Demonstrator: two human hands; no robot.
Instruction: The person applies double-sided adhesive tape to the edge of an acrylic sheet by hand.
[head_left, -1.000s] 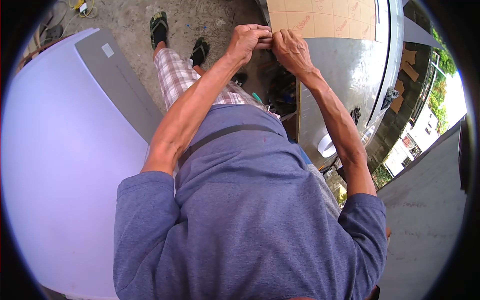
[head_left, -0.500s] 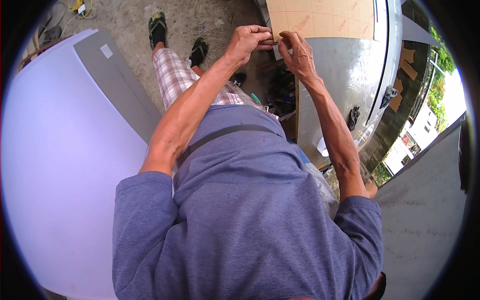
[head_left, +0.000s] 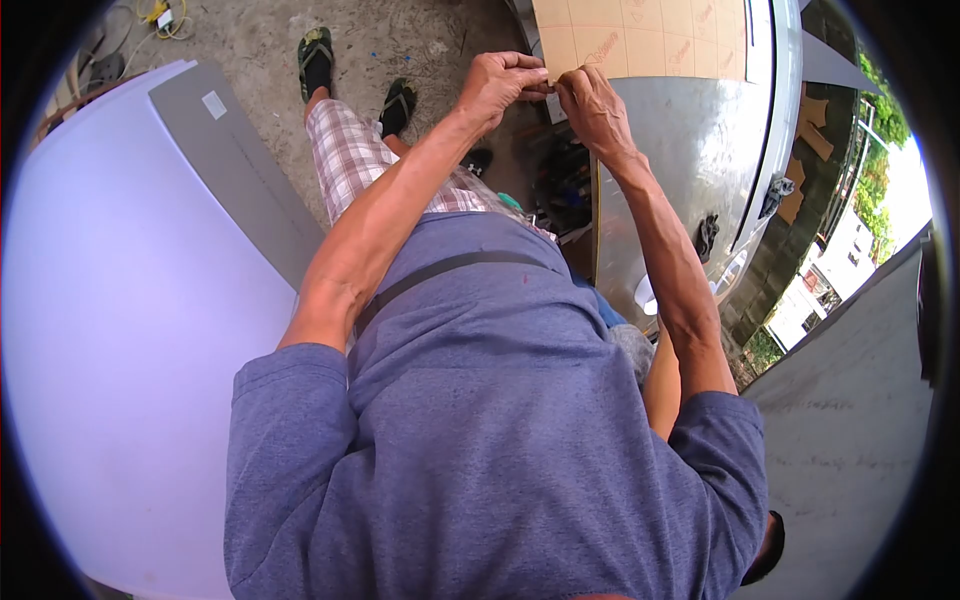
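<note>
From where I stand, both hands meet at the near left corner of a brown printed sheet (head_left: 640,38), which lies flat over the far part of a grey metal counter (head_left: 690,150). The left hand (head_left: 497,88) comes in from the side, thumb and fingers bent toward one another just past the sheet's edge. The right hand (head_left: 594,103) curls down over the corner, its fingertips bunched near the left ones. I can't tell whether either hand's fingers are clamped on the sheet or on something small between them.

Below the counter's side edge opens a dark storage space (head_left: 565,185), crowded with things too shadowed to make out. On the counter by the right forearm sits a curved white piece (head_left: 645,293), partly hidden, so I can't tell whether it is a container or holds anything. A crumpled black item (head_left: 707,237) lies near it, well apart from the hands, and a dark grey bundle (head_left: 776,195) rests at the counter's outer edge.

Another person's arm (head_left: 662,385) shows behind the right elbow. To the left stands a large whitish panel (head_left: 140,330), with a grey strip (head_left: 230,150) along it bearing a small white label (head_left: 213,104).
</note>
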